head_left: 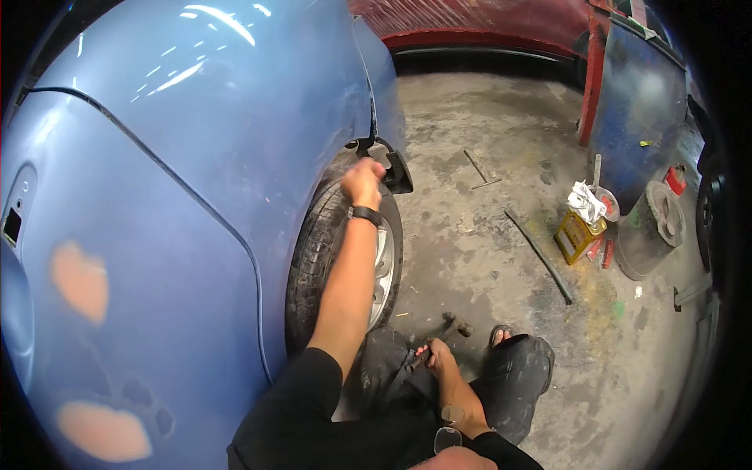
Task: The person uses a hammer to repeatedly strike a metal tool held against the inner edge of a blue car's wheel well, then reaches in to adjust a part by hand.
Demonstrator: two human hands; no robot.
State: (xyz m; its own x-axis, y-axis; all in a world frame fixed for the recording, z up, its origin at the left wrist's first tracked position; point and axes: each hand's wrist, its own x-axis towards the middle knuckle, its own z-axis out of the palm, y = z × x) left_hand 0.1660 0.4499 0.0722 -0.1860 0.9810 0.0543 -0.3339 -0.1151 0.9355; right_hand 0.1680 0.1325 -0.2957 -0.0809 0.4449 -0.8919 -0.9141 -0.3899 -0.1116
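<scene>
My left hand (363, 182), with a dark band on its wrist, is at the top of the blue car's wheel arch, above the tyre (307, 258). Its fingers look curled, and what they hold, if anything, is hidden. Just to its right hangs a black mud flap (400, 174) at the arch's rear edge. Low in front of me, by my knees, my right hand (440, 356) is closed round the handle of a hammer (459, 323). The hammer's head points away from me, over the floor.
The blue car body (196, 157) fills the left side. A T-shaped bar (479, 172) and a dark rod (540, 257) lie on the concrete floor. At right stand a yellow can (577, 236) with a white cloth on top and a grey metal container (646, 231). A red vehicle (486, 23) stands behind.
</scene>
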